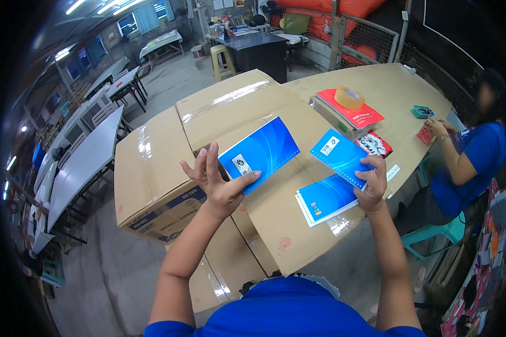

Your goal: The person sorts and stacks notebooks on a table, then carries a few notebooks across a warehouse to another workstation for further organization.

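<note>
A blue booklet (pixel 272 149) with a small white label is held over the cardboard by my left hand (pixel 222 188). The thumb presses on its lower edge while some of the fingers spread upward. My right hand (pixel 373 185) grips a second blue booklet (pixel 338 153) by its right side, with fingers and thumb closed on it. That one also has a white label and tilts toward the left. Under the right hand, a small pile of blue and white booklets (pixel 326 203) lies on the taped carton (pixel 287 236); part of the pile is covered by the hand and the held booklet.
Large cardboard cartons (pixel 146 151) stand to the left and below. Beyond the pile are a stack of red-topped books (pixel 365 117), a tape roll (pixel 349 98) and a red, black and white printed item (pixel 375 145). A co-worker (pixel 466 151) in blue handles something red at right.
</note>
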A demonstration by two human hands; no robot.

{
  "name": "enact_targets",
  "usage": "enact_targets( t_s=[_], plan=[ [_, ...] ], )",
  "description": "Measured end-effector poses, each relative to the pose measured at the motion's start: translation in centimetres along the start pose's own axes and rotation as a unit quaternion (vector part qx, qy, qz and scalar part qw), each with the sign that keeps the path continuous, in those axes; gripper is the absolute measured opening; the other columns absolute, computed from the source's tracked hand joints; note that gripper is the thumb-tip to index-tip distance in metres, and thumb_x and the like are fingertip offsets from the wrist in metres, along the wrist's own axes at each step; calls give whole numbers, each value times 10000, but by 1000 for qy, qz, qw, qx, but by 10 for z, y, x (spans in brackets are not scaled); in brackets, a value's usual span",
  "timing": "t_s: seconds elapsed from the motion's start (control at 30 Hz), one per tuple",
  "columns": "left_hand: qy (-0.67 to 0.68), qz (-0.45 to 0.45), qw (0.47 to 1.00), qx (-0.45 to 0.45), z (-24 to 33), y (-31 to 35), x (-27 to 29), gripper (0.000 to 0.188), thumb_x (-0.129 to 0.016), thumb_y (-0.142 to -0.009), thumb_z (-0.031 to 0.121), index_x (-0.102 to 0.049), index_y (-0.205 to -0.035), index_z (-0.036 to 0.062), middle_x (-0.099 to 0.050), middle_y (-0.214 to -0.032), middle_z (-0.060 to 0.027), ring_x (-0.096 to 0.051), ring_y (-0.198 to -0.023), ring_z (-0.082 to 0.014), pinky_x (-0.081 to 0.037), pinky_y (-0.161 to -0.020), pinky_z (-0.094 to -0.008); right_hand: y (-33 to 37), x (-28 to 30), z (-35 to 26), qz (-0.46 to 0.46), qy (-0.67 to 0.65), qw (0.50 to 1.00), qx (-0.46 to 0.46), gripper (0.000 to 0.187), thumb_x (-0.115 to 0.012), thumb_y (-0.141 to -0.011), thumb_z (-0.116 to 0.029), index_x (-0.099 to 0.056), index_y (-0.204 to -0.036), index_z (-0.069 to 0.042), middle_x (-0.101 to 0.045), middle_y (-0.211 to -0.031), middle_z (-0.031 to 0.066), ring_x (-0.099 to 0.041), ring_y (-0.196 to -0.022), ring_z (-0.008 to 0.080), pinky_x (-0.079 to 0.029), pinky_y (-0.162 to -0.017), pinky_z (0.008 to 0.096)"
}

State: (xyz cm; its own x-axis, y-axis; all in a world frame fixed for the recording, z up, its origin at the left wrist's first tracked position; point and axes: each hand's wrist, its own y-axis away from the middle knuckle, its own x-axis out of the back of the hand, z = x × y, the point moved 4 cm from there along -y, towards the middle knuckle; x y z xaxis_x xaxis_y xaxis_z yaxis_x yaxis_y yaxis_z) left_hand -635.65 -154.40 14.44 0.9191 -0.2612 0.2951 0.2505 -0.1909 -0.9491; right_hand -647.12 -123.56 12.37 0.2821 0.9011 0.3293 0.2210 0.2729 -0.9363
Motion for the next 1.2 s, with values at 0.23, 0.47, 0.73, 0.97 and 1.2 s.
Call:
enact_targets(
  t_s=[0.23,0.47,0.73,0.97,1.2],
  plan=[
    [23,-100,993,58,-6,-2,-11,398,-703,-610,35,-736,-803,382,-292,-1481,-141,-175,-1374,-320,106,-1083,-480,3,1,10,-28,23,999,-15,314,-653,-472,44,-518,-747,-23,-572,-914,149,-554,-856,330,-436,-731,407],
    [47,-94,993,49,-22,-28,-33,372,-768,-584,78,-737,-789,388,-291,-1490,-119,-234,-1348,-343,58,-1090,-486,-40,-55,39,-99,9,994,45,234,-620,-557,72,-495,-719,-43,-559,-837,101,-544,-844,292,-408,-728,390],
    [101,-150,983,29,-48,-60,-31,294,-782,-601,110,-744,-748,361,-334,-1474,-110,-295,-1320,-353,-61,-1081,-552,-31,-81,75,-385,-80,912,-117,247,-543,-581,149,-513,-744,-35,-556,-802,118,-549,-824,327,-423,-683,400],
    [96,-168,981,26,-53,-65,-29,190,-782,-603,198,-744,-729,336,-330,-1468,-149,-269,-1341,-382,-88,-1095,-526,-39,-82,75,-504,-27,848,-158,271,-580,-593,119,-575,-823,-25,-613,-870,156,-598,-875,330,-459,-730,399],
    [129,-160,976,67,-51,-61,-29,178,-772,-610,166,-746,-705,314,-349,-1465,-117,-264,-1340,-372,-130,-1095,-484,-35,-78,76,-552,-21,820,-150,306,-625,-620,83,-598,-895,-49,-630,-907,141,-602,-909,328,-467,-755,393]
  ],
)
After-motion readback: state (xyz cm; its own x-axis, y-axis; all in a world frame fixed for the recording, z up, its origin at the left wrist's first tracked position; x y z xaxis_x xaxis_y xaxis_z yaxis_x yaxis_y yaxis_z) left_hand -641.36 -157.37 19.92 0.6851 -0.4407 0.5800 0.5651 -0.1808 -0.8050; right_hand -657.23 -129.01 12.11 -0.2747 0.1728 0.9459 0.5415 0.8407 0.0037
